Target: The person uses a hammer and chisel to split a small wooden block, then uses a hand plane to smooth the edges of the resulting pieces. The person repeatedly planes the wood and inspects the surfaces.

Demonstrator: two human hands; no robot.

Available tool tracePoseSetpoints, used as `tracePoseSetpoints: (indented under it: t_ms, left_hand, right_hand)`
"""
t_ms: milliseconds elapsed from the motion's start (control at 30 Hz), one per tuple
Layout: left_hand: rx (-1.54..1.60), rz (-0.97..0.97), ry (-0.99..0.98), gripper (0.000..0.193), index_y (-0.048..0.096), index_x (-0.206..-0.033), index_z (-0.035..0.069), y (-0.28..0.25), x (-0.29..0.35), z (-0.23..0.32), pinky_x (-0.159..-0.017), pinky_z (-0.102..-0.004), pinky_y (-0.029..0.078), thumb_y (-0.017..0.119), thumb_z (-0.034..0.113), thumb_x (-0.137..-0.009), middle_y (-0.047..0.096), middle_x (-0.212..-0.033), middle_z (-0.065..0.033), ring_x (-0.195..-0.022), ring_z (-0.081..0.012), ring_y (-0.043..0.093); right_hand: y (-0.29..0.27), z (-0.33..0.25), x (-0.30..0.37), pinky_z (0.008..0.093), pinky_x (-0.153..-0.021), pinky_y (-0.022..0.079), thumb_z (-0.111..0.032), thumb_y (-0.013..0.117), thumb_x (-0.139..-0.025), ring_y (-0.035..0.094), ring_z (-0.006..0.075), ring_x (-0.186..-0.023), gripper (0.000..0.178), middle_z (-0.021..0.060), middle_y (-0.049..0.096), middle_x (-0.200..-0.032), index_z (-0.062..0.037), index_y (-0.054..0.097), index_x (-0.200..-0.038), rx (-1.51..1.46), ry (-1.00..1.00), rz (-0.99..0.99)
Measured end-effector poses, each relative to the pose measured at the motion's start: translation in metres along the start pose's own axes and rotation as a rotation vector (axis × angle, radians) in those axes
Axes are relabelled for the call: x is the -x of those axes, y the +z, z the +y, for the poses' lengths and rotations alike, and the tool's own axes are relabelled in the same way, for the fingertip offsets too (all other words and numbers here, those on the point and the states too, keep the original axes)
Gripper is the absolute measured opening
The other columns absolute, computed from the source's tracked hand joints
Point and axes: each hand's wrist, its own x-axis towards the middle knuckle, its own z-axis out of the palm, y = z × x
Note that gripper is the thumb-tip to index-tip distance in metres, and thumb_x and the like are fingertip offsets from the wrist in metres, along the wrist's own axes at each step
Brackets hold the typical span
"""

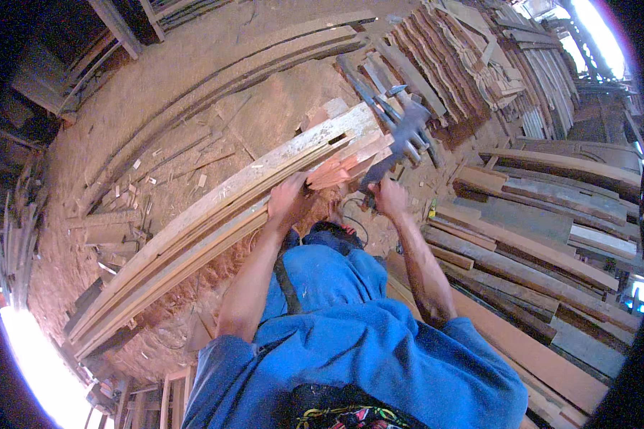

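Note:
My right hand [388, 198] is closed round the handle of a dark, flat-bladed tool, which looks like a handsaw [406, 132]. Its blade points away from me and is smeared by motion, passing beside the cut ends of the timber. My left hand [288, 198] grips a wooden board [247, 220] near its right end, its fingers curled over the edge. That board lies with several long boards side by side, running down to the lower left. A pale, worn beam [293, 146] with a dark slot forms their far side. Reddish cut ends [340, 166] stick out between my hands.
Blue-grey metal bars [386, 107] lie beyond the blade. Stacked wavy-edged planks [436, 61] stand at the far right, and more boards [529, 247] lie along my right. Curved timbers [215, 79] rest on the dusty floor [186, 143] among wood scraps.

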Motion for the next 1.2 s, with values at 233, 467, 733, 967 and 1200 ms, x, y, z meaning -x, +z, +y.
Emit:
tracePoseSetpoints:
  t_ms: [233,467,733,967,1200]
  left_hand:
    - [-0.162,-0.012,-0.104,0.038,0.067,-0.112,0.010,-0.002,-0.001,0.014,-0.081,-0.0455,0.056,0.076,0.028,-0.080,0.070,-0.109,-0.0114,-0.099,-0.0353,0.067]
    - [-0.113,0.122,-0.010,0.038,0.067,-0.109,0.010,0.005,0.001,0.007,-0.081,-0.0476,0.056,0.077,0.020,-0.074,0.070,-0.105,-0.0127,-0.095,-0.0374,0.067]
    - [-0.043,0.210,-0.038,0.044,0.067,-0.113,0.012,0.033,0.015,-0.029,-0.082,-0.0486,0.057,0.076,0.015,-0.070,0.071,-0.106,-0.0156,-0.097,-0.0383,0.068]
    - [-0.293,0.062,-0.063,0.039,0.063,-0.127,0.018,0.046,0.008,-0.054,-0.086,-0.0447,0.058,0.061,0.018,-0.087,0.071,-0.120,-0.0096,-0.104,-0.0298,0.070]
    - [-0.288,-0.004,-0.285,0.054,0.060,-0.131,0.018,0.016,0.007,0.002,-0.093,-0.0469,0.055,0.073,0.041,-0.084,0.069,-0.123,-0.0124,-0.109,-0.0340,0.068]
  right_hand:
    - [-0.008,0.024,-0.109,0.0545,-0.079,0.055,-0.031,0.069,-0.089,0.070,0.0422,-0.089,0.028,0.0232,0.071,-0.093,-0.0046,0.064,-0.096,0.257,-0.156,-0.115]
    - [-0.022,0.002,-0.127,0.0505,-0.084,0.055,-0.031,0.077,-0.084,0.067,0.0394,-0.106,0.050,0.0236,0.063,-0.120,-0.0045,0.060,-0.123,0.114,-0.166,-0.098]
    - [-0.011,-0.046,-0.071,0.0489,-0.108,0.045,-0.031,0.079,-0.079,0.057,0.0435,-0.124,0.073,0.0228,0.053,-0.143,-0.0021,0.051,-0.140,-0.489,-0.835,-0.212]
    - [-0.022,-0.040,-0.062,0.0462,-0.110,0.043,-0.025,0.080,-0.078,0.059,0.0321,-0.124,0.066,0.0157,0.064,-0.130,-0.0021,0.056,-0.135,-0.925,-0.733,-0.435]
    - [-0.266,0.027,-0.123,0.0365,-0.102,0.046,-0.023,0.058,-0.096,0.060,0.0267,-0.108,0.040,0.0107,0.062,-0.121,-0.0023,0.053,-0.130,-0.891,-0.276,0.321]
